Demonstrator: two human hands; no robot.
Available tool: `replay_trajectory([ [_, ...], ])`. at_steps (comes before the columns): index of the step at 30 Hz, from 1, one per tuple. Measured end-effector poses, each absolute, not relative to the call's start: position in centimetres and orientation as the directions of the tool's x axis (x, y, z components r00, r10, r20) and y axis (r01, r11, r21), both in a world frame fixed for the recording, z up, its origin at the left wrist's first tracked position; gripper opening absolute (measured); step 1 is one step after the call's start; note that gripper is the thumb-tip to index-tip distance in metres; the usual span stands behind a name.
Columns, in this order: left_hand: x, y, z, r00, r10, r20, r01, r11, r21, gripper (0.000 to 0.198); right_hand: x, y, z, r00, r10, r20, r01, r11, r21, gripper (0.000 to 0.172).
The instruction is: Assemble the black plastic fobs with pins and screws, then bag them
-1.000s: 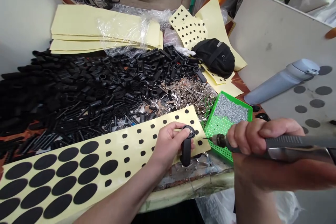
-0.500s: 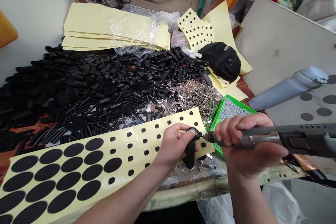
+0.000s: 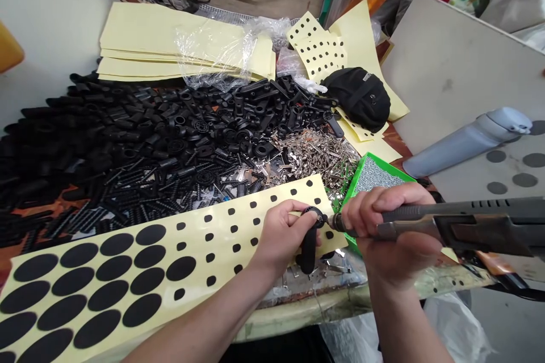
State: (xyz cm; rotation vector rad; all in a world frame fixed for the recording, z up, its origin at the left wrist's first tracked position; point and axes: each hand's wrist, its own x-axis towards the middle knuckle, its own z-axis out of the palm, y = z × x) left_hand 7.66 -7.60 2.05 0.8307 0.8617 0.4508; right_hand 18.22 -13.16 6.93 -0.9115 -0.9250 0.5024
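My left hand (image 3: 285,235) pinches a black plastic part (image 3: 309,249) with a round head and a flat, rounded arm hanging down. Wrapped round the front of a power screwdriver (image 3: 447,224) is my right hand (image 3: 387,227). The tool lies level, its tip pointing left against or very close to the round head of the part; exact contact is hard to tell. Beneath my left hand spreads a yellow sticker sheet (image 3: 200,215) with large black ovals and small black dots. A green tray (image 3: 355,181) of small silver screws (image 3: 377,174) stands just behind my right hand.
Black plastic parts (image 3: 140,119) are heaped at left and centre, beside a pile of small metal clips (image 3: 319,153). Yellow sheets (image 3: 170,34) under clear plastic lie behind. A black cap (image 3: 360,99) and a grey cylinder (image 3: 464,142) are at right.
My right hand and the screwdriver have shifted slightly left, closer to the black part. The left hand keeps its hold in nearly the same place.
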Motion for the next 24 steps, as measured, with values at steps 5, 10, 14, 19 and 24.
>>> replay_trajectory([
  [5, 7.6, -7.7, 2.1, 0.585, 0.653, -0.480, -0.050, 0.620, 0.783, 0.020, 18.1, -12.9, 6.7, 0.505, 0.720, 0.476, -0.014, 0.558, -0.830, 0.018],
  [10, 7.5, -7.8, 2.0, 0.580, 0.648, -0.494, -0.075, 0.646, 0.759, 0.025, 17.7, -12.6, 6.6, 0.502, 0.721, 0.477, -0.032, 0.567, -0.823, 0.014],
  [14, 7.3, -7.8, 2.1, 0.582, 0.653, -0.485, -0.086, 0.643, 0.761, 0.027, 17.4, -12.4, 6.6, 0.521, 0.715, 0.467, -0.013, 0.554, -0.833, 0.015],
  [19, 7.2, -7.8, 2.1, 0.595, 0.658, -0.461, -0.068, 0.613, 0.788, 0.025, 17.3, -12.1, 6.5, 0.563, 0.710, 0.424, -0.053, 0.543, -0.838, 0.033],
  [24, 7.1, -7.6, 2.2, 0.593, 0.650, -0.475, -0.003, 0.592, 0.806, 0.026, 18.6, -12.8, 7.0, 0.632, 0.668, 0.393, -0.051, 0.542, -0.839, 0.051],
])
